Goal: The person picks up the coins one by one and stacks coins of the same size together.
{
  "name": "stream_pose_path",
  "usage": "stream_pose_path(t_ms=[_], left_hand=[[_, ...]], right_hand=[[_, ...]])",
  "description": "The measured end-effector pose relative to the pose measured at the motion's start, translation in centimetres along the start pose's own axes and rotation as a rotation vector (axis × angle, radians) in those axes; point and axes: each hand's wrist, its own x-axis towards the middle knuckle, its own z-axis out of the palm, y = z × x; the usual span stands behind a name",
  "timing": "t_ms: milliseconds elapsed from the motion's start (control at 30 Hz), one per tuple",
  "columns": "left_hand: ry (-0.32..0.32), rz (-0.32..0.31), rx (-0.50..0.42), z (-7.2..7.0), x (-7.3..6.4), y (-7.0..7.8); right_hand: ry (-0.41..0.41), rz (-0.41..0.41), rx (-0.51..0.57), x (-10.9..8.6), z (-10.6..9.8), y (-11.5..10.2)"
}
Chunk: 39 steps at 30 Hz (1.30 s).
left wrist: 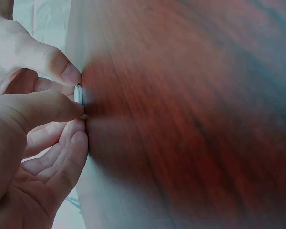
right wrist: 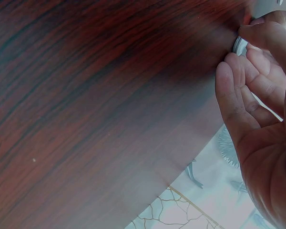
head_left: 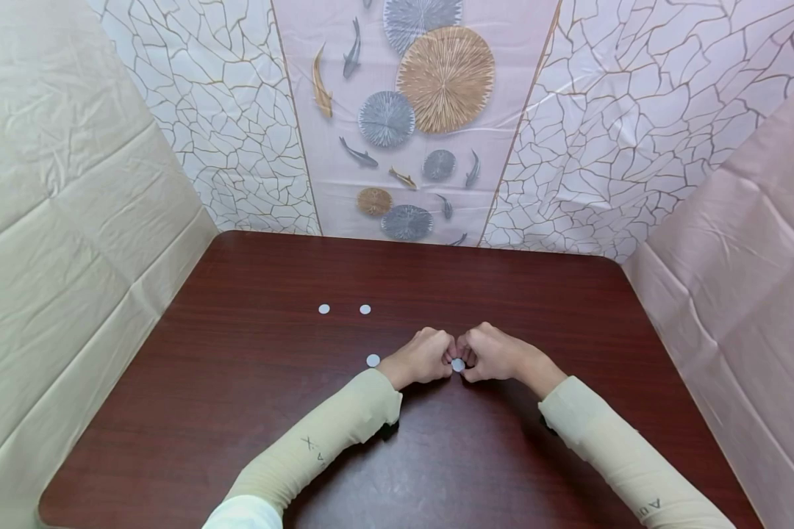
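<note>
A small round white disc (head_left: pixel 459 365) lies at the table surface between my two hands, partly covered by fingers. From the left, my left hand (head_left: pixel 425 357) grips its edge with thumb and curled fingers; my right hand (head_left: pixel 496 354) does the same from the right. The left wrist view shows the disc (left wrist: pixel 78 94) edge-on between both thumbs, with a groove around its rim. In the right wrist view the disc (right wrist: pixel 239 45) shows between the right thumb and forefinger. Another white disc (head_left: pixel 373 361) lies just left of my left hand.
Two more white discs, a left one (head_left: pixel 324 309) and a right one (head_left: pixel 365 309), lie farther back on the dark red-brown wooden table (head_left: pixel 271 419). A patterned cloth (head_left: pixel 403 191) hangs behind the far edge, and pale cloths flank both sides.
</note>
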Motion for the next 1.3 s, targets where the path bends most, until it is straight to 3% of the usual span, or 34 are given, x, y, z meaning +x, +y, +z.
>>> stream_pose_path(t_ms=[700,1100,1300], left_hand=[[-0.006,-0.002,-0.01,-0.02,-0.09,-0.06],[0.003,0.005,-0.012,-0.04,-0.08,-0.12],[-0.023,0.025,-0.026,-0.59,-0.33,-0.31]], right_hand=[[-0.018,0.044,0.018,0.11,-0.02,-0.15],[-0.006,0.017,-0.007,0.21,-0.08,-0.11],[-0.005,0.019,-0.008,0.15,-0.01,-0.06]])
